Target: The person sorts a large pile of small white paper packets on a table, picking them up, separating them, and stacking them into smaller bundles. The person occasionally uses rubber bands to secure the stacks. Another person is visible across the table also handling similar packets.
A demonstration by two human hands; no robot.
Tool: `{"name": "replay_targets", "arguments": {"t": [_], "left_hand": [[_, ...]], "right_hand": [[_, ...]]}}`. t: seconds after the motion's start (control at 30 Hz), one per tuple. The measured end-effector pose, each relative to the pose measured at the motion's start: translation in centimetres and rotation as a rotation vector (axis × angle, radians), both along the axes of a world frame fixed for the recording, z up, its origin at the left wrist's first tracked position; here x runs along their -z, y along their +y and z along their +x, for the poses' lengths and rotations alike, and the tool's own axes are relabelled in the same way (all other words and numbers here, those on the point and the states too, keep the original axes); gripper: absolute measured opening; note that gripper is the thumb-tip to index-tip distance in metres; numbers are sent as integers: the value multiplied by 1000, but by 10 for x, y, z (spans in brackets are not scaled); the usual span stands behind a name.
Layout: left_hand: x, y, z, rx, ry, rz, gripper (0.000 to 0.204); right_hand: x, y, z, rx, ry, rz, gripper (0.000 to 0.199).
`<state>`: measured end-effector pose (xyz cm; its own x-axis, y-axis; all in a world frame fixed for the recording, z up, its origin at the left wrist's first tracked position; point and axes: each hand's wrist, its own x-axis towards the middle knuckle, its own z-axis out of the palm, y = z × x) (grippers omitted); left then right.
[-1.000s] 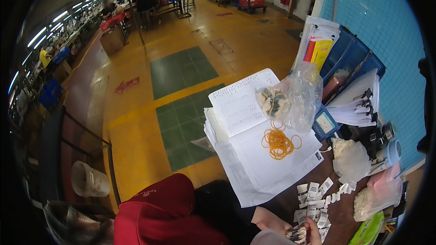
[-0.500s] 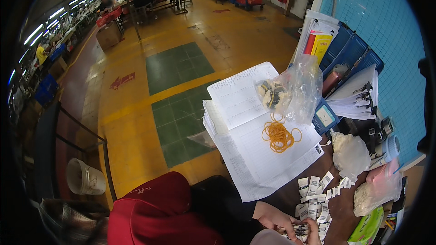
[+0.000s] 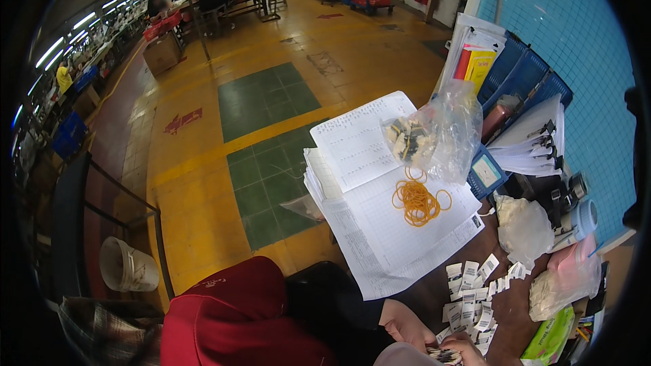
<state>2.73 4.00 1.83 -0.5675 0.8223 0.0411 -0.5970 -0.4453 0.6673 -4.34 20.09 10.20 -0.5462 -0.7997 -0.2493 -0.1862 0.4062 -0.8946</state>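
Note:
At the bottom edge of the picture, my left hand [image 3: 408, 326] and my right hand [image 3: 468, 348] are closed round a small stack of printed labels [image 3: 445, 355]. The lower part of the stack and some fingers are cut off by the frame. Just beyond my hands, several loose white labels [image 3: 468, 308] with dark print lie scattered and overlapping on the brown tabletop [image 3: 512, 305]. A tangled heap of orange rubber bands [image 3: 417, 203] rests on an open notebook [image 3: 400, 251]. On its far page sits a clear plastic bag [image 3: 410, 141] with cream and dark pieces inside.
Along the right stand blue file trays [image 3: 519, 71] with papers, plastic bags [image 3: 523, 230], a light-blue-lidded container [image 3: 582, 220] and a green packet [image 3: 549, 335]. A white bucket [image 3: 129, 264] is on the floor at left. Other people sit at tables far off.
My hands and the label stack have shifted slightly lower, toward the bottom edge, and less of the stack shows. The scattered labels and rubber bands stay in place.

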Motion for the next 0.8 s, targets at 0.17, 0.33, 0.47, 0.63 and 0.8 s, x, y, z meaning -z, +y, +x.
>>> {"name": "replay_targets", "arguments": {"t": [0.17,0.33,0.47,0.63,0.8], "left_hand": [[-1,3,0,48,-8,9,38],[-8,3,-3,-72,-75,23,35],[-10,3,-9,-356,-91,60,32],[-8,4,-11,-426,-157,168,40],[4,4,0,-532,-118,-54,37]], "right_hand": [[1,16,-2,-4,27,-3,53],[-1,32,-6,159,197,-120,49],[2,26,21,589,383,-360,46],[23,-9,66,892,270,-300,22],[28,-15,68,963,64,-509,17]]}}
